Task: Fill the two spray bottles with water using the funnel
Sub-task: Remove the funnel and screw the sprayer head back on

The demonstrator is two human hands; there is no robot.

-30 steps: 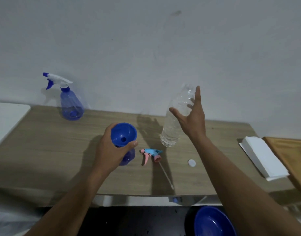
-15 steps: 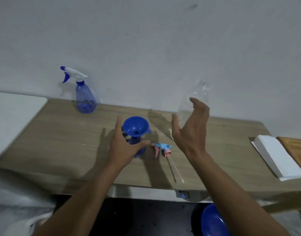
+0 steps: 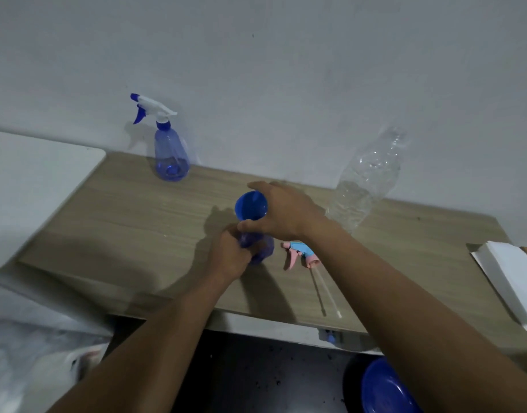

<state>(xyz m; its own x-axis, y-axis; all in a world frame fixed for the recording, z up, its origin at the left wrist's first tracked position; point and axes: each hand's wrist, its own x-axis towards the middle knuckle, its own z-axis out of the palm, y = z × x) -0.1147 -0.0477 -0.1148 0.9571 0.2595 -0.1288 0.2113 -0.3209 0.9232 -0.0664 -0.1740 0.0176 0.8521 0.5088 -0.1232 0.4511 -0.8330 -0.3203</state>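
Toward table's front edge, bottle: left hand is gripping its body; probably light, tippy plastic.
funnel: right hand is grasping its rim; likely stiff, slippery.

Blue funnel, translucent blue spray bottle — white-and-blue trigger; loose sprayer head — pink, light blue.

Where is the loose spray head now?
In the head view, the spray head lies on the table, just right of the bottle with the funnel.
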